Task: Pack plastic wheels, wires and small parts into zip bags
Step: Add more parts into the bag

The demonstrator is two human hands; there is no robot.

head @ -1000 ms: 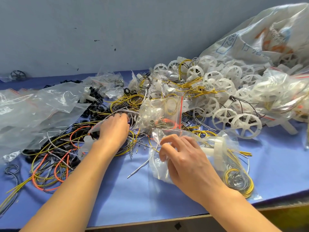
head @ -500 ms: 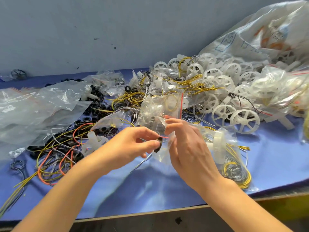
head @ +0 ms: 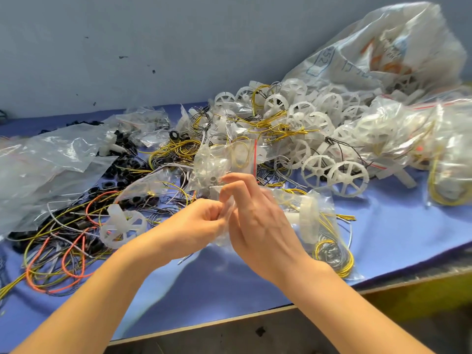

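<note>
The left hand (head: 194, 223) is off the wire tangle (head: 63, 246) now and tucked against the right hand (head: 260, 221), and its small black part is gone from view. The right hand pinches the zip bag (head: 327, 203) at its mouth, raised so the opening faces the left. The left fingers curl there, on part or plastic I cannot tell. A wheel (head: 307, 221) and yellow wire sit inside, the far end resting on the bench (head: 204, 290)

clear zip bag (head: 329, 226), wheel (head: 307, 221) inside
</note>
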